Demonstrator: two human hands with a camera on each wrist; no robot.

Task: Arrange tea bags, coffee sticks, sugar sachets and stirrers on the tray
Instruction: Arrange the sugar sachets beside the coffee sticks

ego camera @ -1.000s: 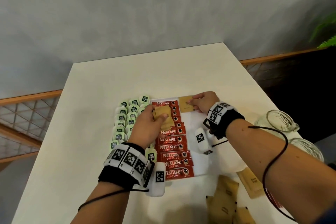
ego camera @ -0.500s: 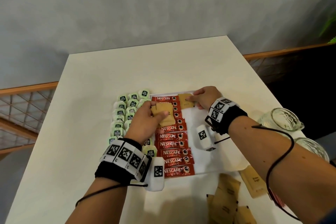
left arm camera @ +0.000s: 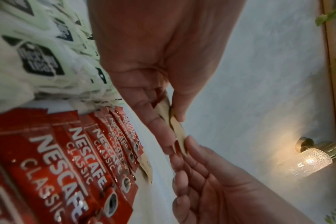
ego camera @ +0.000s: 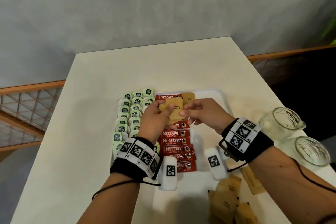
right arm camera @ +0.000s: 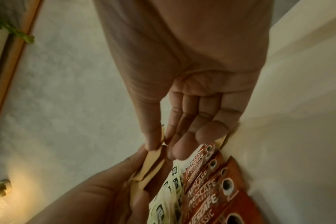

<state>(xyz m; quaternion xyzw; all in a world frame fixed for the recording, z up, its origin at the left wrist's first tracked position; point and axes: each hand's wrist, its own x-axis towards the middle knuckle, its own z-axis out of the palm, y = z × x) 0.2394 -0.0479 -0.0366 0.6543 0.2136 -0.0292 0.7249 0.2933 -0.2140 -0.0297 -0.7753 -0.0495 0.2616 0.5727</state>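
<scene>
Above the white rectangular tray (ego camera: 221, 96), the left hand (ego camera: 154, 118) clamps a small fanned stack of flat brown paper sugar sachets (ego camera: 174, 110) between thumb and fingers, while the right hand (ego camera: 203, 112) pinches the near edge of one sachet with thumb and forefinger, its other fingers loosely extended. One brown sachet (ego camera: 188, 97) already lies flat at the tray's far end, just beside the column of red Nescafé coffee sticks (ego camera: 174, 142); pale green tea bags (ego camera: 130, 114) fill the rows to the left. To do this well, the right hand should probably peel off only the top sachet, sliding it sideways so the rest stay gripped, then lay it just below the placed one, edges parallel. More loose brown sachets (ego camera: 227, 198) wait on the white table (ego camera: 72, 132) near the tray's near right corner.
</scene>
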